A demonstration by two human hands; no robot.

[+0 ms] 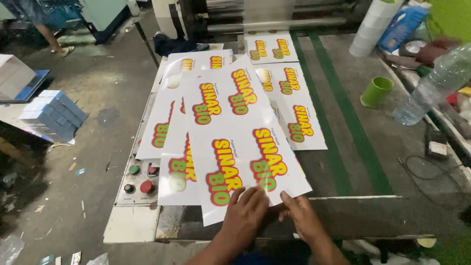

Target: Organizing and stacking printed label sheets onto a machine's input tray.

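Observation:
A glossy white printed sheet [245, 142] with red, yellow and green lettering lies on top of a loose pile of like sheets on the machine table [353, 211]. My left hand [244, 216] rests flat on the sheet's near edge, fingers spread. My right hand [301, 216] touches the same sheet's near right corner with its fingertips. More printed sheets [294, 105] trail back toward the rollers at the far end.
A control panel [140, 179] with red and green buttons sits at the table's left. A green cup [376, 91], a clear plastic bottle [431, 86] and a paper roll [373, 27] stand right. Blue boxes [51, 115] are stacked on the floor left; a person's leg [51, 37] is far left.

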